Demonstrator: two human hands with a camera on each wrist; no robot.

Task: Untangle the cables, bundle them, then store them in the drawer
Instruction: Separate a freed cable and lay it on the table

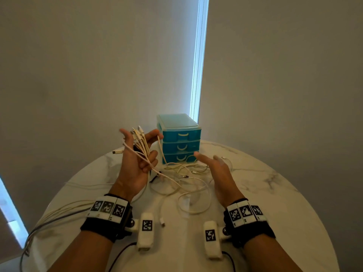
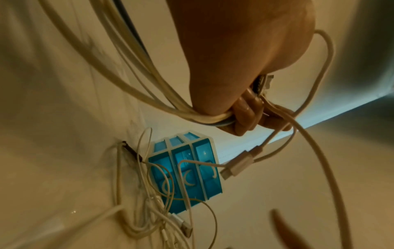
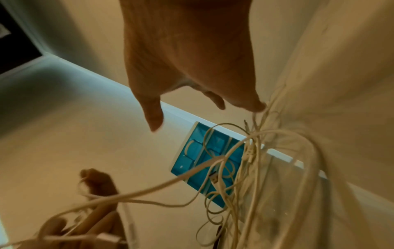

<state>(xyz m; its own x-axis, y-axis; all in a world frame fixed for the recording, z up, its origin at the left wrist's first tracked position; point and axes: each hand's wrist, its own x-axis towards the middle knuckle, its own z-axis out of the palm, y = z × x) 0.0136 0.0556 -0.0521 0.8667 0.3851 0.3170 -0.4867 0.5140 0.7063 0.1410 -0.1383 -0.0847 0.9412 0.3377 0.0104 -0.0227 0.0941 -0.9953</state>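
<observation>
My left hand is raised above the table, palm toward me, its fingers curled round a bunch of white cables whose plug ends stick up past the fingers. The left wrist view shows the same cables clamped under the curled fingers, with a USB plug dangling. More white cables lie tangled on the table between my hands. My right hand hovers over that tangle with straight fingers and holds nothing. A blue three-drawer box stands behind, all drawers closed.
The round white marble table carries everything. Several cables trail off its left edge. A loose plug lies near the front centre. The wall stands right behind the drawer box.
</observation>
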